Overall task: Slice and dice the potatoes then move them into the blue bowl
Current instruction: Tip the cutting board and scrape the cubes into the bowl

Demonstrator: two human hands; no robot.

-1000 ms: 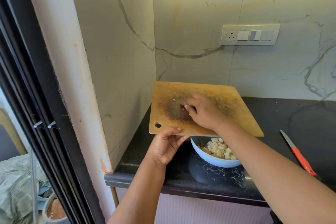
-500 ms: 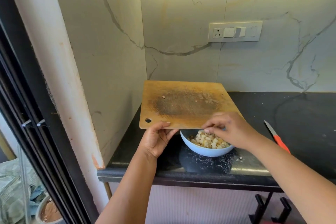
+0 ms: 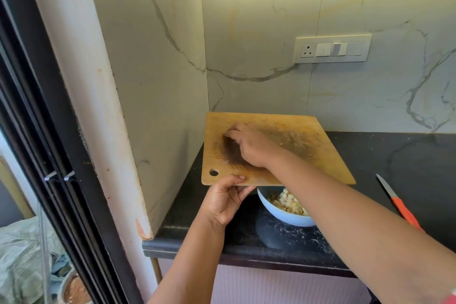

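The left hand (image 3: 225, 201) is holding the wooden cutting board (image 3: 328, 155) by its near edge, beside the round hole in the corner, with the thumb on top and the fingers curled under the board. The board is lifted at this edge and is hanging over the blue bowl (image 3: 278, 213), so that its near edge is covering the far part of the bowl. The right hand (image 3: 249, 144) is lying on the top of the board, on the dark stained area, with its fingers bent and the fingertips touching the wood toward the left side; it is grasping nothing that I can see. The diced potatoes (image 3: 288, 202) are sitting inside the blue bowl, partly hidden by the right forearm. A few very small bits are lying on the board near the right hand. The bowl is standing on the black countertop (image 3: 407, 155). A knife with an orange handle (image 3: 399, 205) is lying on the countertop to the right, well apart from the bowl. On the marble wall behind, a white switch panel (image 3: 333, 49) is showing.
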